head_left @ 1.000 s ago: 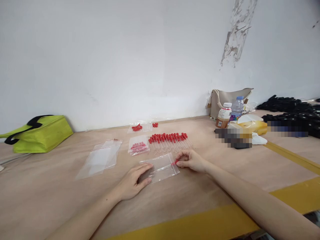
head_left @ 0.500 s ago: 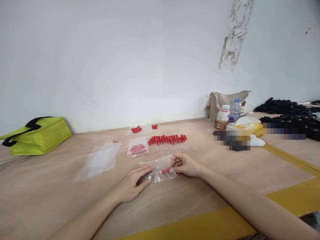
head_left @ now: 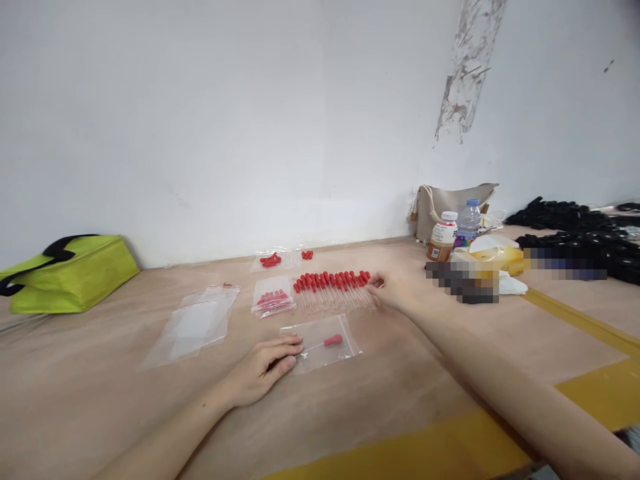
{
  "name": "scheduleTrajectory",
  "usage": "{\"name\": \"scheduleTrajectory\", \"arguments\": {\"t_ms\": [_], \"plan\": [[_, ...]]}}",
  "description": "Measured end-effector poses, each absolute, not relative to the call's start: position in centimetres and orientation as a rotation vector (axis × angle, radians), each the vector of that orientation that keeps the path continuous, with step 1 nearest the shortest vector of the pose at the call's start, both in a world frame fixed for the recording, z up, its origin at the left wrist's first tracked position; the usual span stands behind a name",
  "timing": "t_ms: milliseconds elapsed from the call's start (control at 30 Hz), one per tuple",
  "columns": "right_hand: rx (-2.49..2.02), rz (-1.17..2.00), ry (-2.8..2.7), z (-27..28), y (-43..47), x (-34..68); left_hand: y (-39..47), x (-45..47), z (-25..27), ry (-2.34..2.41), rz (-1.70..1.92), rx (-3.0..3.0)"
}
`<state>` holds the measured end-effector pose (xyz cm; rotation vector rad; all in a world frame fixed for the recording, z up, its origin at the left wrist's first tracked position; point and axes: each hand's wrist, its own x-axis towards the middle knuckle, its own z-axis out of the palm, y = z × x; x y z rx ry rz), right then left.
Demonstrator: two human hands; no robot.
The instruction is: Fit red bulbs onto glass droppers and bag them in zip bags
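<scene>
My left hand (head_left: 265, 370) lies with fingers stretched out, its fingertips pressing on the left end of a clear zip bag (head_left: 320, 327). Inside that bag is one dropper (head_left: 333, 340) with a red bulb, its thin tube pointing toward my left fingers. At the right end of a row of red-bulbed droppers (head_left: 333, 281), my right hand (head_left: 393, 291) has its thumb and fingers closed on the last dropper; its tube is partly hidden by the hand. Left of the row sits a stack of bagged droppers (head_left: 273, 300).
Flat clear bags (head_left: 195, 327) lie to the left. Behind are loose red bulbs (head_left: 271, 260) on a bag by the wall. A green bag (head_left: 75, 273) stands far left; bottles (head_left: 443, 237), a tissue pack (head_left: 500, 257) and black items (head_left: 575, 243) are on the right.
My right hand has let go of the zip bag and moved up and right to the end of the dropper row. The bag now lies flat; my left hand stays on it.
</scene>
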<state>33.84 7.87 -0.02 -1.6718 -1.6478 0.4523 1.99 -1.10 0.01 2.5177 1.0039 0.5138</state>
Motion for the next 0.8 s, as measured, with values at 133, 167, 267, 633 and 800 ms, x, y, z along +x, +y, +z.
{"name": "scheduleTrajectory", "arguments": {"t_ms": [133, 167, 267, 633, 800], "plan": [[-1.82, 0.34, -1.577, 0.7, 10.7, 34.6, -1.1, 1.9, 0.2, 0.992, 0.473, 2.535], [-1.848, 0.324, -1.568, 0.7, 11.1, 34.5, -1.1, 1.9, 0.1, 0.998, 0.473, 2.533], [-1.919, 0.312, -1.558, 0.4, 12.0, 33.8, -1.1, 1.9, -0.1, 1.004, 0.493, 2.536], [-1.778, 0.429, -1.591, 2.8, 8.9, 33.0, -1.0, 2.1, -0.2, 1.006, 0.491, 2.582], [-1.293, 0.835, -1.384, -0.1, 5.8, 31.7, -1.1, 2.2, 0.1, 1.006, 0.479, 2.571]]}}
